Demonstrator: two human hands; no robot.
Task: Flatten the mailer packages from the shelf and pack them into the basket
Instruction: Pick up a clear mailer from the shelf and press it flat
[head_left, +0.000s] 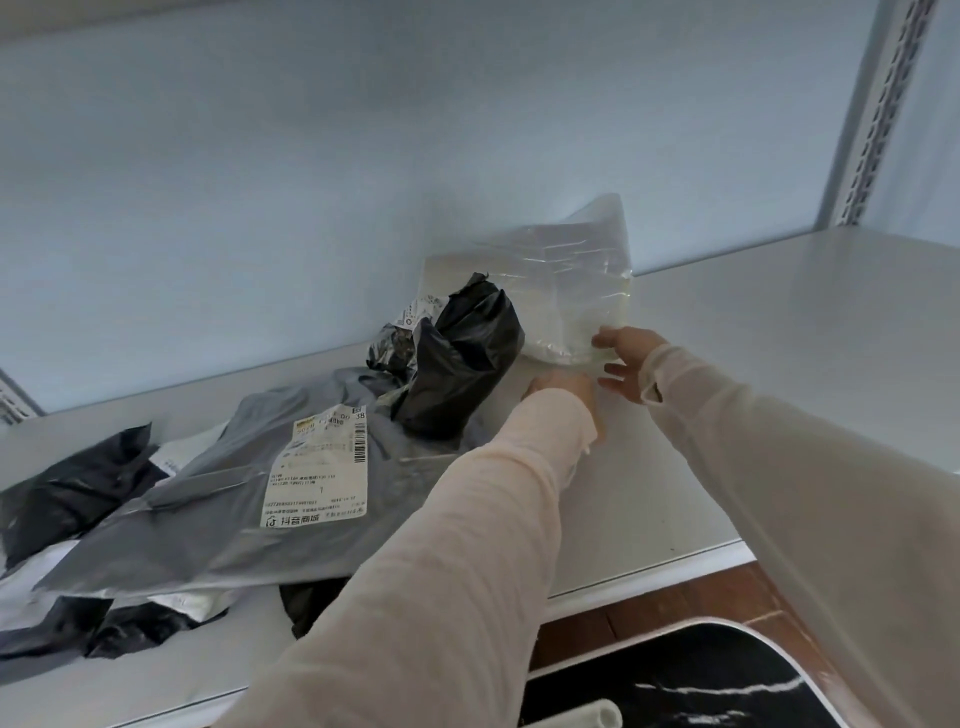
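A clear plastic mailer (566, 280) leans against the back wall on the white shelf (779, 332). My right hand (623, 364) touches its lower right corner with fingers spread. My left hand (563, 395) lies just below the clear mailer, palm down on the shelf, its fingers mostly hidden. A crumpled black mailer (462, 358) stands to the left of my hands. A large grey mailer (218, 499) with a white shipping label (322, 467) lies flat further left. The basket is not in view.
More black and white mailers (78, 483) are piled at the shelf's left end. A slotted shelf post (883, 114) rises at the right. Below the shelf edge show a wooden floor (675, 608) and a black marbled surface (691, 680).
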